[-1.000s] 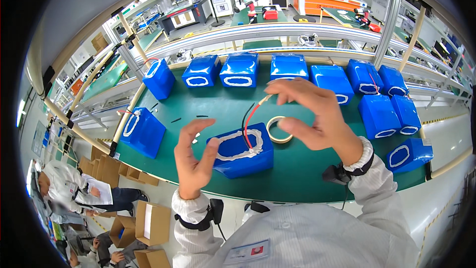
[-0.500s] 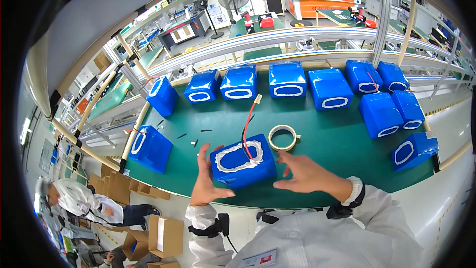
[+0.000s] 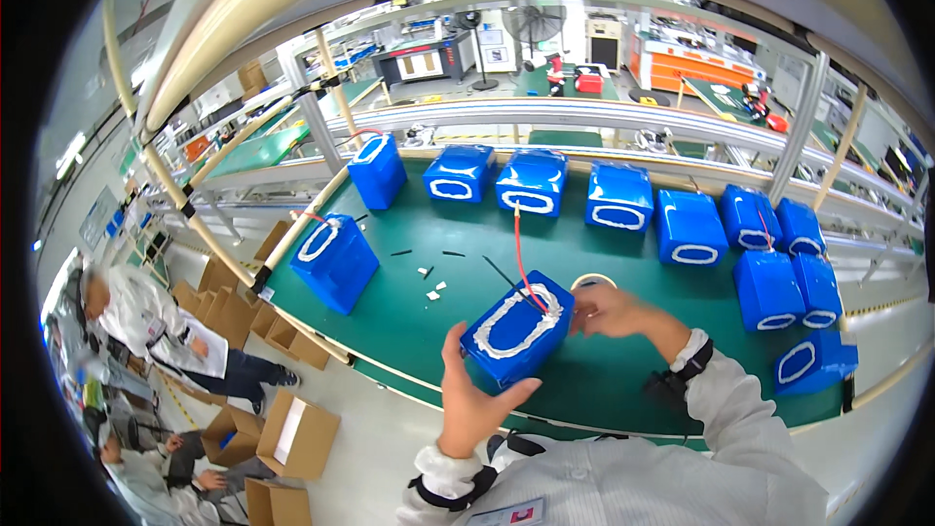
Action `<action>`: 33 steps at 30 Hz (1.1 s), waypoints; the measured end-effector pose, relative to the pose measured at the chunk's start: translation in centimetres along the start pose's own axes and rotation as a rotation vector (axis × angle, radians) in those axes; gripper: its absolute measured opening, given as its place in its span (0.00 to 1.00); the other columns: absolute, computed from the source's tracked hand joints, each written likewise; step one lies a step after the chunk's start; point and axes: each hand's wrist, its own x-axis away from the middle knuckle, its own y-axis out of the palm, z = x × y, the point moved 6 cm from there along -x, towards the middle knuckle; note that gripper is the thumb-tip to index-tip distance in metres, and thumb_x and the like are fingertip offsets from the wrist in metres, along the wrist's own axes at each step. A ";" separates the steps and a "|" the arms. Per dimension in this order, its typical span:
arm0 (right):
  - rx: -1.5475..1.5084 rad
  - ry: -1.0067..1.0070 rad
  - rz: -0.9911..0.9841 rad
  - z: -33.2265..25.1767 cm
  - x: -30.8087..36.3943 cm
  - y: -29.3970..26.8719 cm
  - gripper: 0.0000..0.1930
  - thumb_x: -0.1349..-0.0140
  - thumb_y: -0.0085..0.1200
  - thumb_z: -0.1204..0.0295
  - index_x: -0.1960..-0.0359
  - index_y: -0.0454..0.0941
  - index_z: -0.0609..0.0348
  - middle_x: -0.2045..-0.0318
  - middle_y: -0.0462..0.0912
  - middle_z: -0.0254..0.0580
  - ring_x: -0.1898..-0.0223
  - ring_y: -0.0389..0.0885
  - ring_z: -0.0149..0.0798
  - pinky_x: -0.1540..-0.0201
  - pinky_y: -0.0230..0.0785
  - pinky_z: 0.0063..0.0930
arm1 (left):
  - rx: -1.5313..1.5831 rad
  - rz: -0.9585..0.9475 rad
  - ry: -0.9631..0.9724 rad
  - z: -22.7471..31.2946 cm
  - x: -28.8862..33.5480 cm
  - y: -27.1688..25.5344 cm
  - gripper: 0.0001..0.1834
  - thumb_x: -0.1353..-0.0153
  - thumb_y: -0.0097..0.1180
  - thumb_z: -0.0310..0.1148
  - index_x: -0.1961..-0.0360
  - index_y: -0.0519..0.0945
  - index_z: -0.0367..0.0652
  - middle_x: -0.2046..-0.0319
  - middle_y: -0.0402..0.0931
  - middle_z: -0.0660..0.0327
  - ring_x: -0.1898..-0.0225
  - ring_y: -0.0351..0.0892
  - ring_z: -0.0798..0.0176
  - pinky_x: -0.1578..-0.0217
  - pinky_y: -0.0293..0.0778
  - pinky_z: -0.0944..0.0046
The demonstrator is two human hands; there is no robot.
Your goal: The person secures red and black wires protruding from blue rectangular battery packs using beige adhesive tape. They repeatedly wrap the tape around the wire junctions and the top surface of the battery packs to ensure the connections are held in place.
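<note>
A blue-wrapped battery pack [image 3: 513, 368] sits at the table's front, its top ringed with white sealant. A red wire [image 3: 520, 253] rises from the ring to a small pale connector; a dark strip lies beside it. Near the pack's left side is my left hand [image 3: 477, 399], thumb and forefinger spread wide, nothing gripped between them. My right hand [image 3: 616, 314] is at the pack's right edge, its bent fingers blurred; whether they press on the pack I cannot tell. Behind that hand, a roll of cream tape [image 3: 593, 281] is mostly hidden.
Several similar blue packs line the back and right of the green table [image 3: 409, 307]. Another pack [image 3: 336, 261] stands at the left. Black and white scraps [image 3: 433, 294] are scattered left of centre. Cardboard boxes [image 3: 297, 436] and other people [image 3: 156, 326] are off to the left.
The view has tilted. The pack before me has turned, its right end now farther away. My right hand has come in against its right side, partly covering the tape roll.
</note>
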 end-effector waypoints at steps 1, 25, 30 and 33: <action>0.009 0.050 0.117 -0.2 -0.2 -1.9 0.24 0.49 0.55 0.83 0.47 0.77 0.66 0.61 0.87 0.44 0.65 0.85 0.35 0.64 0.77 0.29 | 0.065 -0.010 -0.073 -0.7 -0.8 -1.0 0.50 0.52 0.77 0.41 0.34 0.62 0.34 0.44 0.73 0.46 0.41 0.73 0.50 0.42 0.70 0.51; -0.381 -0.233 0.354 -12.2 -6.3 -3.0 0.16 0.31 0.58 0.63 0.54 0.83 0.66 0.67 0.82 0.33 0.72 0.70 0.26 0.68 0.65 0.22 | 0.502 -0.493 -0.036 3.3 -14.1 3.3 0.13 0.32 0.60 0.30 0.53 0.85 0.30 0.66 0.85 0.59 0.64 0.80 0.71 0.58 0.78 0.69; -0.149 -0.165 0.352 -13.4 -7.5 -3.8 0.14 0.31 0.58 0.64 0.58 0.84 0.65 0.71 0.83 0.32 0.72 0.74 0.23 0.68 0.67 0.19 | 0.531 -0.437 -0.051 3.1 -13.2 2.7 0.14 0.31 0.59 0.31 0.55 0.85 0.29 0.67 0.85 0.59 0.64 0.80 0.71 0.58 0.77 0.69; 0.058 -0.306 0.457 -14.7 -7.4 -3.7 0.13 0.31 0.58 0.64 0.60 0.84 0.64 0.69 0.84 0.33 0.69 0.76 0.22 0.66 0.69 0.19 | 0.580 -0.404 -0.070 3.4 -12.7 2.5 0.13 0.31 0.58 0.32 0.58 0.85 0.29 0.67 0.85 0.58 0.65 0.81 0.70 0.59 0.77 0.69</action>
